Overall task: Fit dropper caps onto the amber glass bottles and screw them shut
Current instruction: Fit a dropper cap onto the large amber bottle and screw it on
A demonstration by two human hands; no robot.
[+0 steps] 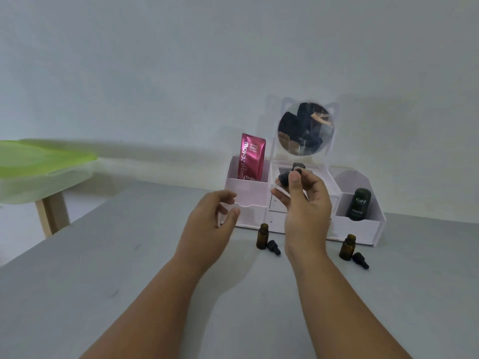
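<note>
Two open amber glass bottles stand upright on the grey table: one (262, 236) near the middle, one (347, 247) to the right. A black dropper cap lies beside each, one (274, 247) by the middle bottle and one (360, 260) by the right bottle. My right hand (303, 200) is raised above the table, its fingers closed around a black dropper cap (286, 177); whether a bottle is under it is hidden. My left hand (211, 216) hovers to the left of it, fingers apart and curled, holding nothing.
A white cosmetics organiser (363, 229) with a round mirror (305, 128) stands against the wall behind the bottles. It holds a pink sachet (251, 158) and a dark green container (359, 204). A green-lidded box (39, 167) on a wooden stool sits far left.
</note>
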